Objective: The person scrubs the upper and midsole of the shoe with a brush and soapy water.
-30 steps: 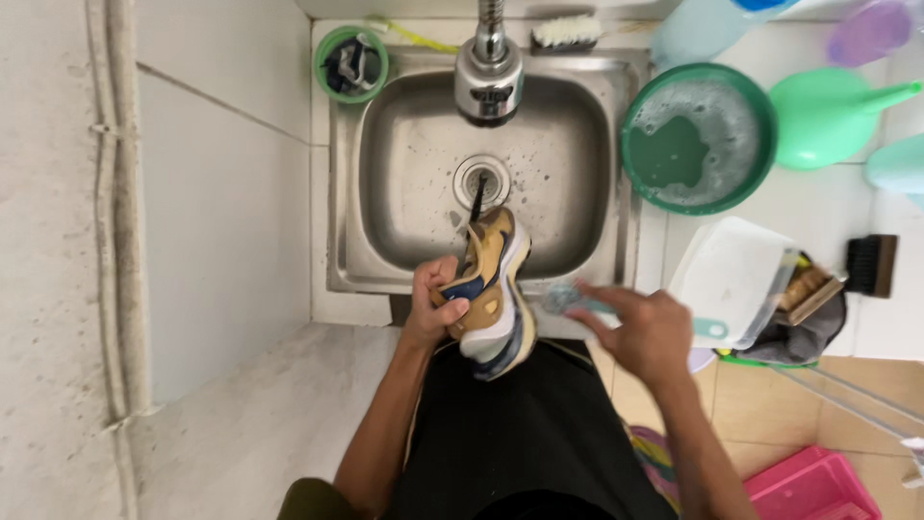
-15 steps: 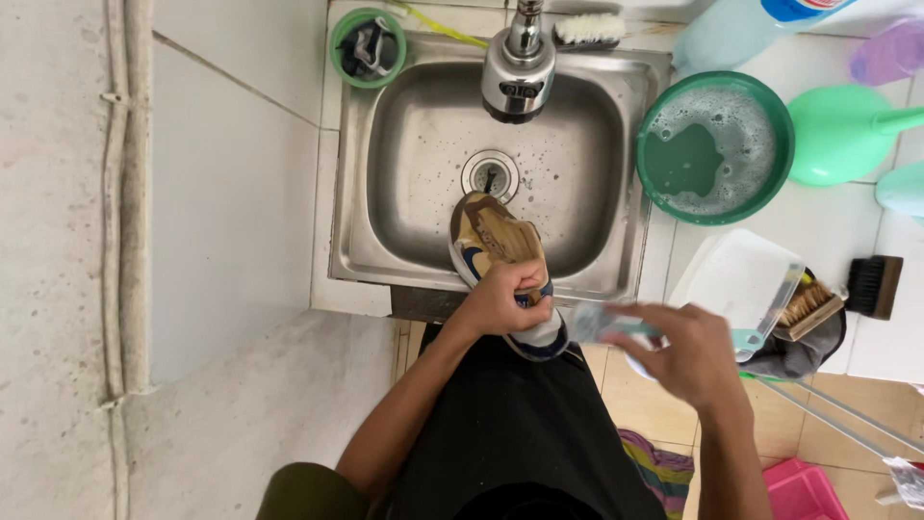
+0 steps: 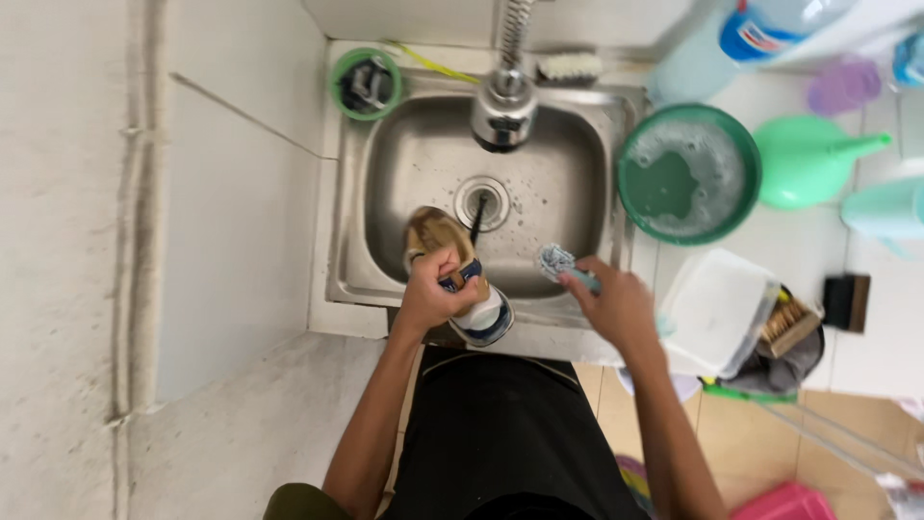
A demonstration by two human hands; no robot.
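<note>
My left hand (image 3: pixel 433 294) grips a tan, white and blue sneaker (image 3: pixel 452 265) by its middle, holding it over the front of a steel sink (image 3: pixel 385 193). A black lace hangs from the shoe toward the drain (image 3: pixel 481 200). My right hand (image 3: pixel 616 306) holds a small light-blue brush (image 3: pixel 560 262), bristle end up, just right of the shoe and apart from it, above the sink's front right corner.
A tap (image 3: pixel 505 101) hangs over the sink's back. A green basin of soapy water (image 3: pixel 688 173), a green funnel-like jug (image 3: pixel 808 162), a white tub (image 3: pixel 717 308), a wooden brush (image 3: pixel 789 325) and a large bottle (image 3: pixel 741 39) crowd the right counter. A green cup (image 3: pixel 364 85) stands back left. A wall runs along the left.
My right hand with the brush has moved up and left to the sink edge beside the shoe. The left hand has turned the shoe and shifted it over the basin.
</note>
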